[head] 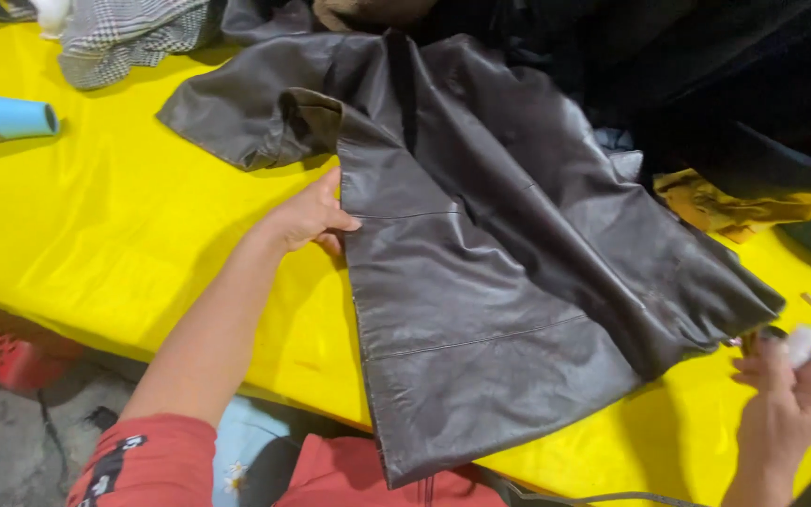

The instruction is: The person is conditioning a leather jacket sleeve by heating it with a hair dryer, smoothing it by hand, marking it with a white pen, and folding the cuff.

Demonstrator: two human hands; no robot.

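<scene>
Your left hand (310, 216) is pinching the left edge of the dark leather jacket (481, 253) overhanging the yellow counter's (114, 216) near edge, while your right hand (795, 390) is gripping a small white object (802, 344) near its right edge.

A dark brown leather jacket (481, 244) is lying spread out across a yellow cloth-covered table (124, 216), its smooth, slightly glossy panels catching the light. Its lower hem is hanging over the near edge of the table, toward the person. One sleeve (246, 113) is stretching out to the left, folded and creased at the cuff. The jacket's left front edge is running nearly straight up and down and is being pinched about midway along. Seams are crossing the panels horizontally. The right-hand corner is fanning out in soft folds toward the table's right side. A small white object (800, 345), too blurred to identify, is sitting just beside that corner.
</scene>
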